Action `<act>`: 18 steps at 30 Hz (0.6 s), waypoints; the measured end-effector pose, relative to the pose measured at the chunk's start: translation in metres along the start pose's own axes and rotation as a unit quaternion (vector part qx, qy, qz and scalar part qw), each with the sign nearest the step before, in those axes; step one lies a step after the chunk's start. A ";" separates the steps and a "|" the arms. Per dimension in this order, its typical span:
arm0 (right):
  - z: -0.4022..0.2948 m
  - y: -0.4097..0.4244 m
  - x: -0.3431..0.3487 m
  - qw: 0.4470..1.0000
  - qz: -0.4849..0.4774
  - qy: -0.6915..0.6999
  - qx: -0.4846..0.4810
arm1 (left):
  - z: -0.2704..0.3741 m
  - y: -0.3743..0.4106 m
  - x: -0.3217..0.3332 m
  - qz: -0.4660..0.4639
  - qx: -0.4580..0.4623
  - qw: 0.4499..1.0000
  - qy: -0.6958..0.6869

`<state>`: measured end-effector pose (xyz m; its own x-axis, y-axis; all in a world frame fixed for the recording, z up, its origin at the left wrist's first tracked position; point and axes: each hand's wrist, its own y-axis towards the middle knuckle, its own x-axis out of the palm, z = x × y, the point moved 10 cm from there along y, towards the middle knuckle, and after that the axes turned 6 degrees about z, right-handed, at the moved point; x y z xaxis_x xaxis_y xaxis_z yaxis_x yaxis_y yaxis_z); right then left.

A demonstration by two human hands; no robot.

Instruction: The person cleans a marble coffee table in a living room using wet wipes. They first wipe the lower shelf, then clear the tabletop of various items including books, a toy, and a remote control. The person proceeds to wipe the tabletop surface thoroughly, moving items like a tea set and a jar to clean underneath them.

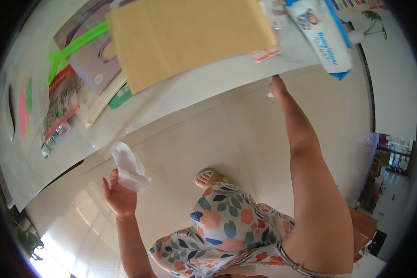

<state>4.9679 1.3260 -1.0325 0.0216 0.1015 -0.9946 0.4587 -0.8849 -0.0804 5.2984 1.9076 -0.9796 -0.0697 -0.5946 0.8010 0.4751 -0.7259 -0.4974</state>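
Observation:
My left hand (121, 198) is raised in front of the table's near edge, holding a thin white tissue or wet wipe (129, 168) that hangs loosely on its thumb side. Two of its fingers stick up, and the wipe covers the rest. At the far end of an outstretched arm, my right hand (279, 86) is closed at the table's edge. A bit of white material (270, 94) pokes out beside its fingers. Nearest to that hand is a white and blue pack of baby wipes (325, 40), jutting past the edge of the white-topped table (180, 95).
On the table lie a large brown cardboard sheet or envelope (194, 41), a bright green plastic strip (80, 41), a purplish booklet (93, 66) and a red packet (60, 99). A sandalled foot (210, 179) rests on the tiled floor (194, 139). A potted plant (358, 34) stands beyond.

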 end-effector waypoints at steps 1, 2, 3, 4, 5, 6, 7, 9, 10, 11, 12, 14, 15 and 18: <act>0.002 -0.009 -0.008 0.994 -0.039 0.088 0.051 | -0.012 -0.002 0.014 0.026 -0.017 1.000 -0.002; -0.034 0.000 -0.023 0.926 -0.019 0.358 0.115 | 0.000 0.029 0.004 -0.026 -0.024 0.999 -0.022; -0.046 -0.022 -0.014 0.848 -0.032 0.502 0.166 | -0.010 0.027 0.004 -0.006 -0.046 0.999 -0.021; -0.064 -0.042 -0.011 0.739 -0.038 0.638 0.214 | -0.013 0.026 0.016 0.004 -0.067 0.997 -0.026; -0.091 -0.060 -0.018 0.670 -0.081 0.707 0.212 | -0.018 0.023 0.026 0.004 -0.081 0.996 -0.034; -0.114 -0.081 -0.027 0.593 -0.121 0.768 0.210 | -0.024 0.019 0.043 -0.002 -0.099 0.994 -0.048; -0.132 -0.097 -0.047 0.564 -0.127 0.791 0.201 | -0.027 0.015 0.067 -0.008 -0.120 0.991 -0.060; -0.160 -0.126 -0.075 0.506 -0.131 0.836 0.169 | -0.038 0.010 0.086 -0.010 -0.139 0.987 -0.080; -0.169 -0.140 -0.088 0.479 -0.135 0.849 0.179 | -0.038 0.000 0.100 -0.006 -0.150 0.985 -0.088; -0.176 -0.154 -0.100 0.451 -0.138 0.862 0.188 | -0.038 -0.011 0.113 -0.002 -0.161 0.982 -0.095; -0.177 -0.165 -0.118 0.428 -0.137 0.873 0.191 | -0.043 -0.022 0.127 0.000 -0.178 0.978 -0.105; -0.177 -0.181 -0.145 0.415 -0.134 0.869 0.235 | -0.043 -0.038 0.149 0.016 -0.195 0.976 -0.094; -0.175 -0.187 -0.159 0.410 -0.131 0.866 0.252 | -0.045 -0.045 0.160 0.019 -0.203 0.975 -0.089; -0.139 -0.194 -0.200 0.449 -0.118 0.831 0.306 | -0.057 -0.063 0.216 0.020 -0.215 0.974 -0.072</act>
<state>4.9976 1.5408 -0.8092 0.9027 -0.0256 0.4295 0.3042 -0.6680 -0.6791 5.2035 1.8053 -0.7943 0.0794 -0.5937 0.8008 0.0625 -0.7988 -0.5984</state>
